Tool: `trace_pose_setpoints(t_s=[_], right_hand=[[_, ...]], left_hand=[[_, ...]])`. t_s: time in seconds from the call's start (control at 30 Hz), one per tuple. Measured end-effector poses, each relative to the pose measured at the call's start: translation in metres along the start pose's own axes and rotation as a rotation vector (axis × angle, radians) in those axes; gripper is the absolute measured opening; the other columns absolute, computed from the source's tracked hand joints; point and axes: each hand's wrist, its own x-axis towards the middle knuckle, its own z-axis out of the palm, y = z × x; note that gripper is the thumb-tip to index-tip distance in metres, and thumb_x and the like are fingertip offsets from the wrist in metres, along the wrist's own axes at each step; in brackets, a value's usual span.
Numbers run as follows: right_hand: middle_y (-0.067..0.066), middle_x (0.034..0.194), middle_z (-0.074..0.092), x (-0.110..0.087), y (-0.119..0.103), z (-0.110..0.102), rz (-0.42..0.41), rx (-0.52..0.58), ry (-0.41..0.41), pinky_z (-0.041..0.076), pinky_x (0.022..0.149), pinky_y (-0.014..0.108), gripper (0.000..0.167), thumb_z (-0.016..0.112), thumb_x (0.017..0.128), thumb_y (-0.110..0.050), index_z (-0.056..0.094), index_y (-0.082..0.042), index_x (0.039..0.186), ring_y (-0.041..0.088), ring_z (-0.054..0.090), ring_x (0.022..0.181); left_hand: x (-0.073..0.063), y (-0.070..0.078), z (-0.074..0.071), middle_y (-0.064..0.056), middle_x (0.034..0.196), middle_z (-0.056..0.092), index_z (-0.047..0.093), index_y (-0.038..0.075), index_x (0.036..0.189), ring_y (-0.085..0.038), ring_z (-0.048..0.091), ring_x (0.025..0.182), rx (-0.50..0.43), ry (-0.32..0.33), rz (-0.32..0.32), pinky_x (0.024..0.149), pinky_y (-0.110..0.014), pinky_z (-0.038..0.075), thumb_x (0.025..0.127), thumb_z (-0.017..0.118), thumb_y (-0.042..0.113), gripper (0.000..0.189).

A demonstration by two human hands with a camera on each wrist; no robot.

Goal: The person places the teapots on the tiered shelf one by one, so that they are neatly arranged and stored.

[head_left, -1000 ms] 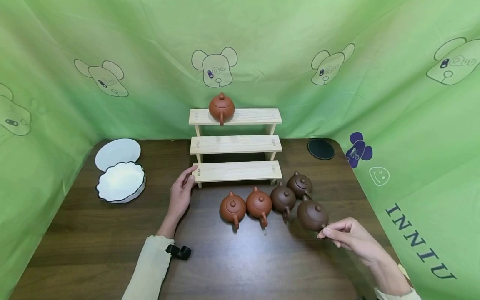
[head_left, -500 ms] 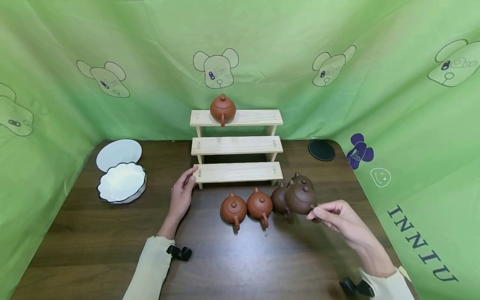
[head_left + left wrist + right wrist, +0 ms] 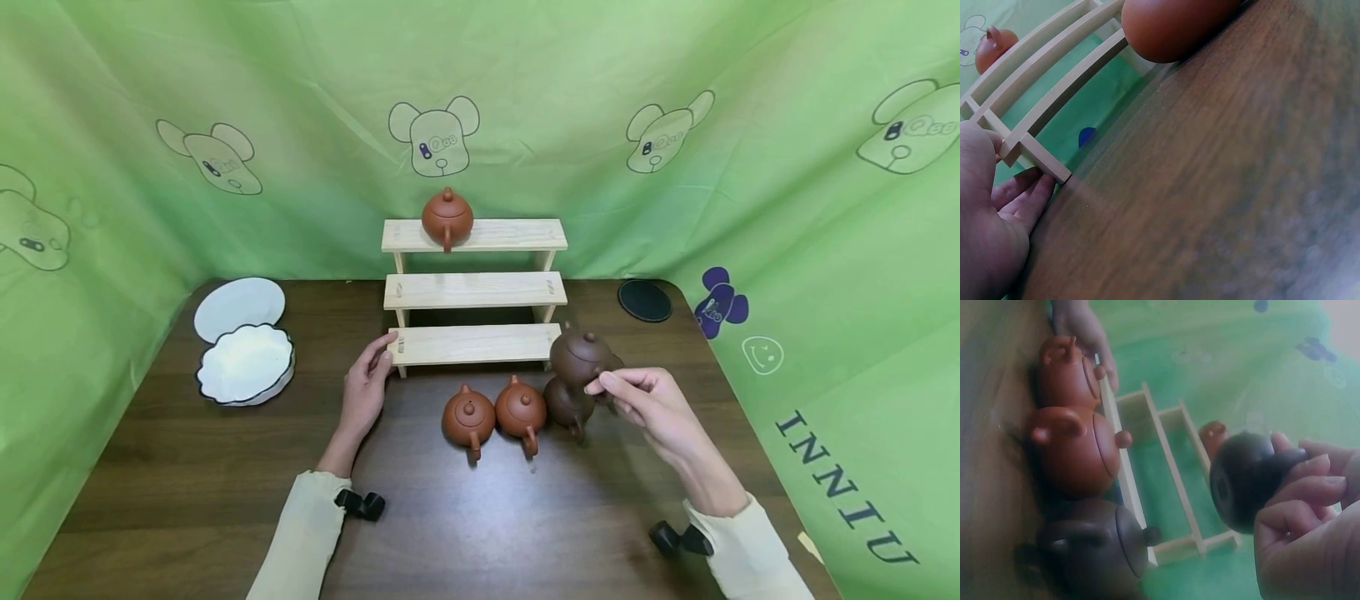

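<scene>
My right hand (image 3: 660, 412) pinches a dark brown teapot (image 3: 579, 358) by its handle, holding it up over two other dark teapots. One of those, a dark teapot (image 3: 566, 404), stands on the table below; the other is mostly hidden behind the held pot. In the right wrist view the lifted teapot (image 3: 1238, 481) hangs from thumb and fingers. My left hand (image 3: 365, 392) grips the left end of the lowest step of a three-step wooden stand (image 3: 476, 343), fingers beside its leg (image 3: 1044, 159). Two reddish-brown teapots, a left one (image 3: 468, 415) and a right one (image 3: 521, 410), stand before the stand.
Another reddish-brown teapot (image 3: 447, 218) sits on the stand's top step. At the table's left lie a white oval plate (image 3: 238, 304) and a scalloped white dish (image 3: 246, 362) with a dark rim. A black round mat (image 3: 645, 300) lies back right. Green printed cloth surrounds the table.
My right hand has carried the dark brown teapot up and leftward, from the right of the row to near the stand's lowest step. The left hand has stayed on the stand.
</scene>
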Motion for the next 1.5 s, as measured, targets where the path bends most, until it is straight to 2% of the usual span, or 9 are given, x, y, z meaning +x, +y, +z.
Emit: trace_pose_setpoints(t_s=[0.13,0.37,0.57,0.7,0.8,1.0,1.17,1.3,1.5], right_hand=[[-0.011,0.058,0.042,0.015,-0.002,0.005,-0.001,0.003,0.064,0.009,0.052,0.041,0.04,0.06,0.113,-0.004,0.088,-0.022,0.091,0.019,0.018,0.056],[-0.011,0.059,0.048,0.041,-0.008,0.011,-0.046,0.016,0.12,0.009,0.051,0.038,0.039,0.062,0.112,-0.005,0.088,-0.021,0.088,0.011,0.023,0.053],[-0.011,0.058,0.048,0.062,-0.017,0.018,-0.065,0.041,0.157,0.008,0.049,0.034,0.035,0.065,0.112,-0.009,0.087,-0.018,0.087,0.005,0.022,0.049],[-0.009,0.063,0.063,0.078,-0.023,0.023,-0.089,0.015,0.182,0.013,0.046,0.03,0.029,0.07,0.11,-0.013,0.088,-0.015,0.088,0.003,0.029,0.049],[-0.007,0.072,0.073,0.09,-0.025,0.027,-0.097,0.008,0.197,0.018,0.047,0.024,0.026,0.073,0.109,-0.017,0.088,-0.014,0.088,0.003,0.034,0.053],[-0.009,0.071,0.069,0.113,-0.029,0.035,-0.117,-0.047,0.223,0.025,0.051,0.019,0.022,0.077,0.107,-0.024,0.088,-0.018,0.09,0.004,0.031,0.056],[-0.011,0.063,0.055,0.127,-0.03,0.039,-0.143,-0.053,0.235,0.024,0.053,0.021,0.021,0.077,0.108,-0.025,0.088,-0.015,0.093,0.006,0.028,0.057],[-0.008,0.068,0.062,0.136,-0.029,0.041,-0.163,-0.063,0.254,0.024,0.054,0.022,0.022,0.077,0.108,-0.026,0.088,-0.013,0.094,0.008,0.028,0.058],[-0.007,0.066,0.059,0.151,-0.028,0.043,-0.198,-0.058,0.273,0.027,0.054,0.021,0.03,0.076,0.108,-0.027,0.086,0.001,0.099,0.008,0.034,0.062]], left_hand=[[0.004,-0.01,-0.002,-0.003,0.15,0.069,0.069,0.03,0.151,-0.014,0.07,0.125,-0.013,-0.015,-0.001,0.1,-0.022,0.06,0.115,0.063,0.035,0.037],[0.004,-0.011,-0.002,-0.006,0.145,0.072,0.071,0.03,0.15,-0.013,0.071,0.122,-0.014,-0.008,-0.006,0.099,-0.021,0.06,0.115,0.065,0.033,0.035],[0.001,0.001,-0.001,-0.005,0.149,0.07,0.071,0.029,0.15,-0.014,0.071,0.123,-0.041,-0.01,-0.009,0.101,-0.023,0.06,0.116,0.063,0.028,0.035],[0.002,0.002,0.0,-0.002,0.146,0.071,0.071,0.031,0.15,-0.01,0.07,0.12,-0.004,0.002,-0.03,0.098,-0.018,0.059,0.116,0.062,0.03,0.035],[-0.003,0.014,0.002,-0.011,0.141,0.074,0.071,0.024,0.15,-0.012,0.071,0.117,0.008,0.01,0.014,0.095,-0.019,0.059,0.116,0.061,0.029,0.035],[-0.012,0.032,0.004,-0.018,0.139,0.074,0.072,0.017,0.149,-0.012,0.071,0.115,0.014,0.028,0.081,0.092,-0.018,0.059,0.116,0.062,0.03,0.037],[-0.014,0.04,0.007,-0.018,0.146,0.07,0.069,0.015,0.152,-0.012,0.069,0.121,0.062,0.023,0.027,0.095,-0.016,0.058,0.118,0.058,0.024,0.037],[-0.015,0.049,0.008,-0.017,0.149,0.068,0.066,0.013,0.155,-0.01,0.067,0.122,0.067,0.005,-0.023,0.097,-0.014,0.056,0.119,0.056,0.02,0.038],[-0.015,0.046,0.006,-0.019,0.146,0.07,0.067,0.014,0.153,-0.011,0.069,0.119,0.057,0.012,-0.001,0.095,-0.014,0.056,0.118,0.057,0.02,0.037]])
